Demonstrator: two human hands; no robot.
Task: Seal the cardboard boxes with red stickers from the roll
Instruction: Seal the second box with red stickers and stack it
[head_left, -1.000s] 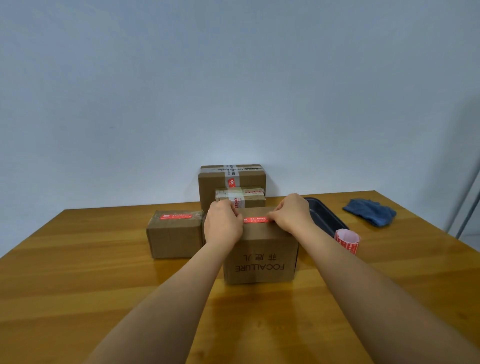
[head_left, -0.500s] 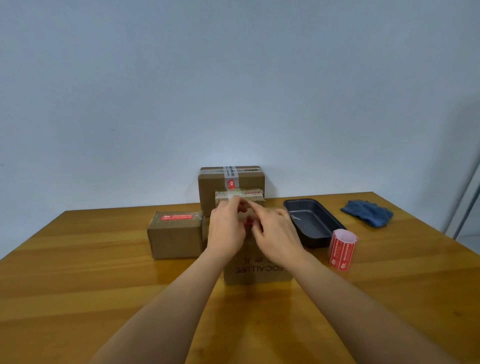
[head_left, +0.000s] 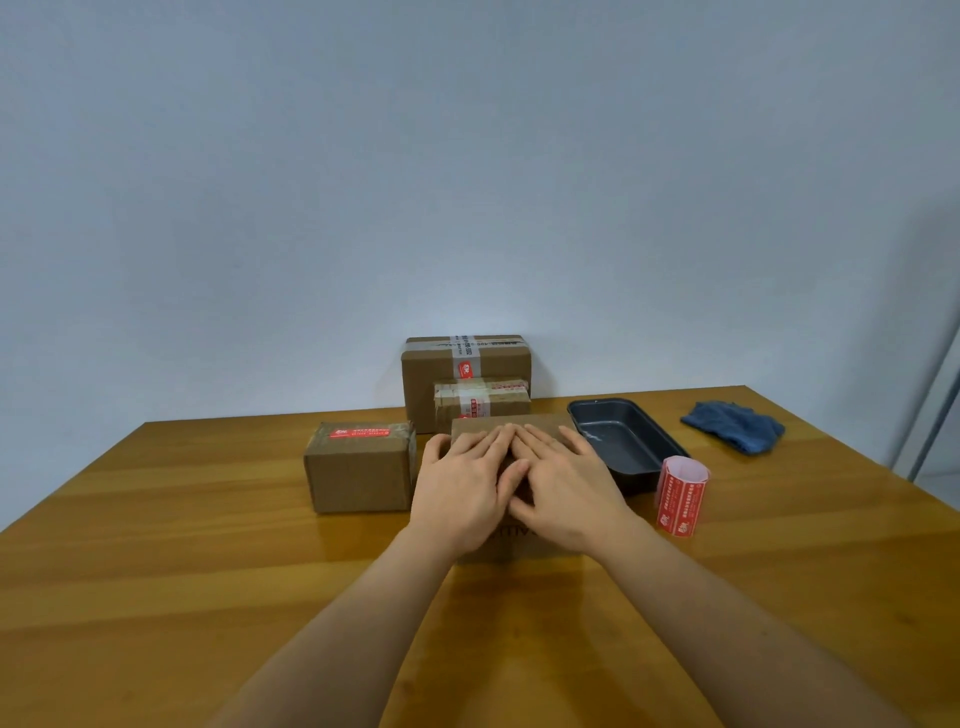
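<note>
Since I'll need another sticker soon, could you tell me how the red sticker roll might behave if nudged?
The red sticker roll stands upright on end on the wooden table, so it probably tips easily. Once on its side, it would likely roll. It looks hollow and paper-thin, so probably light and crushable.

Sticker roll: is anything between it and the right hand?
Nothing visible. The sticker roll stands upright on the table, right of the right hand, which lies flat on the front box. The black tray sits behind that gap.
</note>
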